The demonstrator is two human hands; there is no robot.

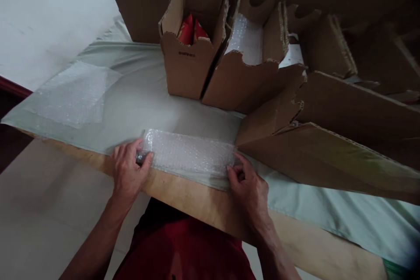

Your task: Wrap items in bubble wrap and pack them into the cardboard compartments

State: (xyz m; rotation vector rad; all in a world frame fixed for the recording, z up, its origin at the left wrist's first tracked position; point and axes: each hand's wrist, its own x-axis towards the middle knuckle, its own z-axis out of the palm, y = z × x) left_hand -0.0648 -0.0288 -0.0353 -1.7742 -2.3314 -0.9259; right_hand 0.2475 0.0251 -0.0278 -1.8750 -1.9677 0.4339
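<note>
A long bundle wrapped in bubble wrap [190, 154] lies near the front edge of the table [193, 197]. My left hand [128, 170] is closed on the bundle's left end, where something dark shows under the wrap. My right hand [246, 183] pinches its right end with bent fingers. What is inside the wrap is hidden.
A pale green cloth [138, 96] covers the table. A loose sheet of bubble wrap [74, 94] lies at the left. Open cardboard boxes stand behind: one with red items [190, 30], one with bubble wrap inside [246, 39]. Flat cardboard panels [344, 148] lean at the right.
</note>
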